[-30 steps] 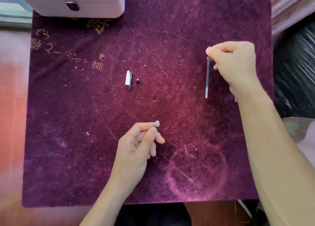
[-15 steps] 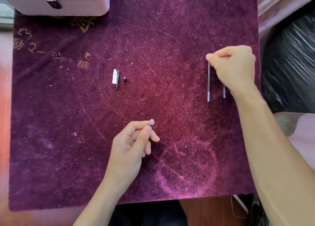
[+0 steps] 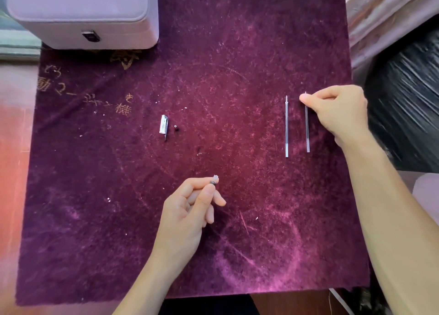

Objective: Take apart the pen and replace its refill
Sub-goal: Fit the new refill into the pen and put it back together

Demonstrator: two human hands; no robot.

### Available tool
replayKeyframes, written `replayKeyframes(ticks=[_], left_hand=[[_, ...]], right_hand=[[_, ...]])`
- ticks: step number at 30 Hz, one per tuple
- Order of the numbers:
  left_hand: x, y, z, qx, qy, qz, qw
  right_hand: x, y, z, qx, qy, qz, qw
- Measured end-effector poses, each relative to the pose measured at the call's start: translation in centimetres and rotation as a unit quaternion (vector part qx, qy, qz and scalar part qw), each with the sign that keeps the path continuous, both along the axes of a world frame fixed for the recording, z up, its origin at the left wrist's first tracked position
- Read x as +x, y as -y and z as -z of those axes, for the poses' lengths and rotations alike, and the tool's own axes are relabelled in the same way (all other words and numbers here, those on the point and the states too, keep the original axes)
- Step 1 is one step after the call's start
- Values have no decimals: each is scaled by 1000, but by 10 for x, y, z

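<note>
The right hand (image 3: 337, 110) pinches the top of one refill (image 3: 307, 129); a second refill (image 3: 286, 127) lies just left of it. The left hand (image 3: 190, 210) pinches a small pen part (image 3: 213, 182) at its fingertips.

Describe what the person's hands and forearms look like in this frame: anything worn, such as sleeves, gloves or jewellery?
Both arms are bare up to the picture's edge: no sleeves show. The left hand and the right hand wear no gloves, and no rings, watch or bracelet can be seen. The nails that show look short and unpainted. No markings are visible.
</note>
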State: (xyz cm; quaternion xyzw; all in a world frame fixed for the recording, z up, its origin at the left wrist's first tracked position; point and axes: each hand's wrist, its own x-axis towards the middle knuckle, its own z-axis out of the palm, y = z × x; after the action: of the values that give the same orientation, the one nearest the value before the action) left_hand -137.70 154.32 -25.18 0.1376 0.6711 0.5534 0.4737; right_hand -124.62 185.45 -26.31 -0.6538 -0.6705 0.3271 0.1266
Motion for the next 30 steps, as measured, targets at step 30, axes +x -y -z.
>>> replayKeyframes(ticks=[30], left_hand=[[-13,0,-3,31,-41,12,999]], right_hand=[[-49,105,-29,-217,-321,80,918]])
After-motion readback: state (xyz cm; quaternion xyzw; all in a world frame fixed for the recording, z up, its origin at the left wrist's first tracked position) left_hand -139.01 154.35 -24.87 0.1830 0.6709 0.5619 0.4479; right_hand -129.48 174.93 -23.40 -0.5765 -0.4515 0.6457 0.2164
